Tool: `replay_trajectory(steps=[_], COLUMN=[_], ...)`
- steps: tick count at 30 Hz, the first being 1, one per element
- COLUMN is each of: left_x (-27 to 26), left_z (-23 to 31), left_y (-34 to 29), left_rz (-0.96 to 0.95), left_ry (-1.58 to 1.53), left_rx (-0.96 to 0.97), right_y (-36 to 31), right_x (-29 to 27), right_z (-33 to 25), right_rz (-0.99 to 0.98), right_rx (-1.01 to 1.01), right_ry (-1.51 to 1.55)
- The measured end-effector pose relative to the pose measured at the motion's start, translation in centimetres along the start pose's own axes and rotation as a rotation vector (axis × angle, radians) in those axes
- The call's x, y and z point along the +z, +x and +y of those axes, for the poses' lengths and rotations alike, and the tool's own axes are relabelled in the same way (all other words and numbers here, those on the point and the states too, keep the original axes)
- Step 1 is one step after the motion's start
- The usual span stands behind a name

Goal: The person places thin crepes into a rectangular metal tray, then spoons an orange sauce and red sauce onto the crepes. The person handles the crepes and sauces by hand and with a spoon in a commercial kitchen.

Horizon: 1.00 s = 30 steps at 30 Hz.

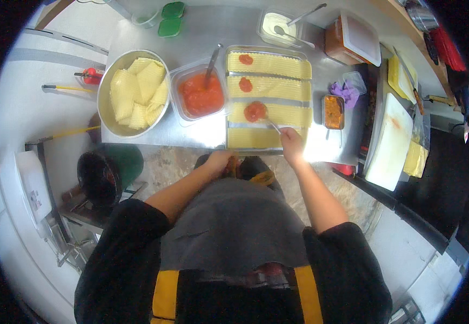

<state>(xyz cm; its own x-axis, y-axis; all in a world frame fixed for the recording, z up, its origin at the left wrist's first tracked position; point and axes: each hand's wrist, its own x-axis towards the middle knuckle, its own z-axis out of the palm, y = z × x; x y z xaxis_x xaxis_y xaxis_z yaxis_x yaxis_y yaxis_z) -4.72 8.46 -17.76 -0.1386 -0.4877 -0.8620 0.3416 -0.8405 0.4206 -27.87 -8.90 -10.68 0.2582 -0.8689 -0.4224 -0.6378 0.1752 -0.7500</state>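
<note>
My right hand (292, 143) is closed around the handle of a spoon (273, 126). The spoon's bowl is in a patch of red sauce (254, 111) on the third pasta sheet (291, 114) from the back. Four wavy-edged sheets lie side by side in a metal tray (227, 100); the two farther ones each bear a smaller dab of sauce. My left hand (221, 162) is at the counter's front edge, just below the tray's near left corner; its fingers are too blurred to read. Left of the tray stands a clear tub (179, 116) of red sauce (199, 94) with a utensil in it.
A round metal bowl (101, 102) of pasta sheets stands at the left. Behind are a tub of white cream (276, 24) with spoons and a lidded container (348, 38). A small dish (333, 112) and purple cloth (344, 93) lie right, before white cutting boards (390, 143).
</note>
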Motion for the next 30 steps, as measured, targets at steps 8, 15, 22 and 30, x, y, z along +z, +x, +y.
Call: replay_trajectory(steps=[8,15,22,30], left_x=[3.2,3.4,4.4,-3.5], left_z=[4.0,3.4,0.1,-5.1], left_y=[0.8,1.4,-0.4,-0.4], left_rz=[0.204,0.248,0.098,0.465], left_ry=[-0.205,-0.198,0.470,0.793], left_rx=[0.066,0.152,0.140,0.090], right_y=[0.8,-0.3,-1.3,-3.1], right_x=[-3.9,-5.0,-3.1,-1.6], right_z=[-1.5,0.6,2.0,1.2], right_rz=[-0.009,-0.141,-0.190,-0.047], right_rx=[-0.063,-0.131,-0.152,-0.405], right_ry=[-0.041,-0.151,-0.115,-0.628])
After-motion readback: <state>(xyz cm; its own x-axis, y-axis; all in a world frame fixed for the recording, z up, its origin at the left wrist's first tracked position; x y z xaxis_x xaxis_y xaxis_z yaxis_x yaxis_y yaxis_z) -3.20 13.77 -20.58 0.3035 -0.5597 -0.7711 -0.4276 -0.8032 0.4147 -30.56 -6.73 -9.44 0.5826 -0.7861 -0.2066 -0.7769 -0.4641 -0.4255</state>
